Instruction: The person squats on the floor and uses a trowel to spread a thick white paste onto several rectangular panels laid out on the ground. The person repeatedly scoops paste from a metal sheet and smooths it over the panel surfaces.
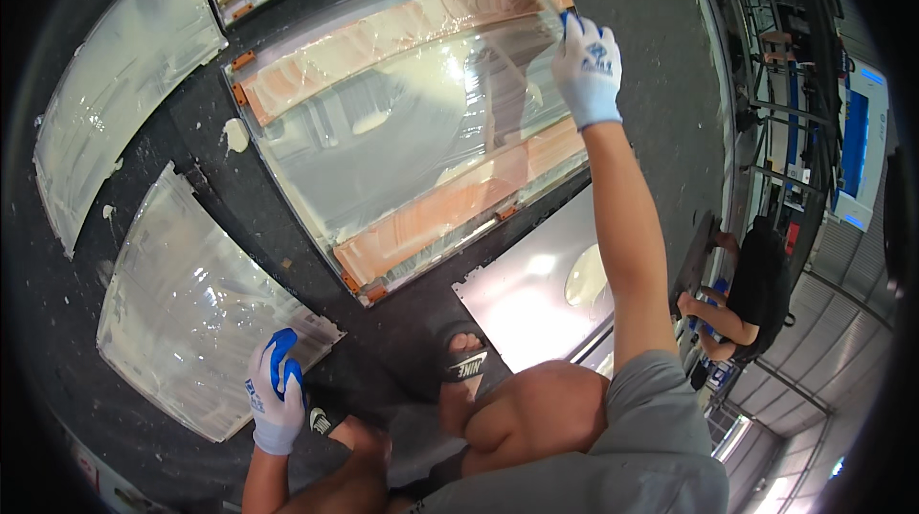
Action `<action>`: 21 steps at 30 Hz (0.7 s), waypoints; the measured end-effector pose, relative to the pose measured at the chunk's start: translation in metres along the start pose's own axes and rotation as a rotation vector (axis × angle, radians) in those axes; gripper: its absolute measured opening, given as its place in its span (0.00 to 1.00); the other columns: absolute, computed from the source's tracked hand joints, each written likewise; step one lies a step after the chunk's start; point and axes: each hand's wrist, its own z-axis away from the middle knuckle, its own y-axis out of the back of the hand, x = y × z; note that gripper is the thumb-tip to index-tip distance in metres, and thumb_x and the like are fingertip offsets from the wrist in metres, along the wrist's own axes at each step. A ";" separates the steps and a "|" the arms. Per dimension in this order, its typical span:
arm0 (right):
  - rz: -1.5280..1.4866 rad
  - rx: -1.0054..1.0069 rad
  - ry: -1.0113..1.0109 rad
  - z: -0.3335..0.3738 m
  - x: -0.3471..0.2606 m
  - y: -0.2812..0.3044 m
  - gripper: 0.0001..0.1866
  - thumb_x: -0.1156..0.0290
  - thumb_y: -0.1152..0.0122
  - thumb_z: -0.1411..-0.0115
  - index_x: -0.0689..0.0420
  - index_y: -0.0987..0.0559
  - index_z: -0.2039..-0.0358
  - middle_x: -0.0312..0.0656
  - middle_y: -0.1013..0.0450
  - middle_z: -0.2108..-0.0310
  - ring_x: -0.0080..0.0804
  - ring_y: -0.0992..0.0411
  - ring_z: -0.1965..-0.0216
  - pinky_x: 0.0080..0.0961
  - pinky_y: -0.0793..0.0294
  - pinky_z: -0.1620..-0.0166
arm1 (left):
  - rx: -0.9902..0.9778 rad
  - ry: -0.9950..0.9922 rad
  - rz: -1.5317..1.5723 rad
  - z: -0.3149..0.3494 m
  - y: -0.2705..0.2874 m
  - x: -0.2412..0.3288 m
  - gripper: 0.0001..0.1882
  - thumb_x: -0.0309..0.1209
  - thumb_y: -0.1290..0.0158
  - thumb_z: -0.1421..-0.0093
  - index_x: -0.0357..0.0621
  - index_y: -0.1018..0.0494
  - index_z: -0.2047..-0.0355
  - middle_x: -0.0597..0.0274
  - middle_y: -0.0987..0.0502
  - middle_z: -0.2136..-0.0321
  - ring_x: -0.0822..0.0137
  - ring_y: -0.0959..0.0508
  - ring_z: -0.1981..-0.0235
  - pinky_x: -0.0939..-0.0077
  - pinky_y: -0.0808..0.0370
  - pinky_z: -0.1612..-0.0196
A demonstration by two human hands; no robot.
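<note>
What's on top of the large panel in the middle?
Cream-coloured paste is smeared across the panel and its two orange bands. The right hand covers part of the panel's right edge; what lies beneath there cannot be seen.

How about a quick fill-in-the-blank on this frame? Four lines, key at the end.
1. The glove on the left hand is white and ____.
2. Of the left hand and the right hand, the ____ one is stretched farther from the body.
3. The person's sleeve is ____.
4. The panel nearest the right hand carries ____ long orange-toned strips.

Missing words: blue; right; grey; two.
</note>
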 end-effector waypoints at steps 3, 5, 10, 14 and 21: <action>-0.032 -0.143 0.006 0.001 -0.008 0.006 0.14 0.75 0.40 0.39 0.59 0.19 0.52 0.51 0.19 0.58 0.55 0.22 0.59 0.49 0.21 0.54 | 0.002 0.013 -0.003 0.001 0.000 -0.003 0.23 0.25 0.50 0.30 0.32 0.32 0.36 0.41 0.26 0.39 0.44 0.25 0.39 0.55 0.31 0.34; -0.141 -0.177 0.040 0.014 -0.022 0.021 0.12 0.77 0.39 0.38 0.61 0.19 0.53 0.53 0.20 0.57 0.57 0.23 0.59 0.51 0.22 0.54 | 0.006 0.030 0.009 0.000 0.001 -0.002 0.22 0.26 0.50 0.31 0.33 0.29 0.38 0.41 0.28 0.38 0.42 0.25 0.40 0.54 0.30 0.36; -0.375 -0.272 0.098 0.063 -0.074 0.093 0.19 0.78 0.39 0.38 0.62 0.20 0.46 0.50 0.20 0.55 0.55 0.23 0.59 0.44 0.22 0.54 | -0.007 0.057 -0.004 -0.003 0.008 0.005 0.22 0.25 0.49 0.33 0.33 0.28 0.39 0.42 0.26 0.40 0.43 0.25 0.42 0.55 0.30 0.36; -0.428 -0.386 0.176 0.081 -0.132 0.115 0.23 0.72 0.35 0.42 0.56 0.20 0.44 0.44 0.23 0.50 0.47 0.23 0.60 0.43 0.21 0.57 | -0.030 -0.009 -0.071 -0.010 0.007 0.006 0.21 0.25 0.49 0.33 0.33 0.27 0.40 0.43 0.25 0.41 0.43 0.25 0.42 0.55 0.28 0.38; -0.294 -0.369 -0.041 0.084 -0.157 0.083 0.23 0.70 0.36 0.42 0.50 0.19 0.44 0.41 0.24 0.49 0.45 0.24 0.60 0.45 0.21 0.57 | -0.073 -0.045 -0.057 -0.019 0.004 0.014 0.21 0.22 0.48 0.35 0.33 0.26 0.42 0.43 0.24 0.42 0.44 0.24 0.43 0.56 0.27 0.39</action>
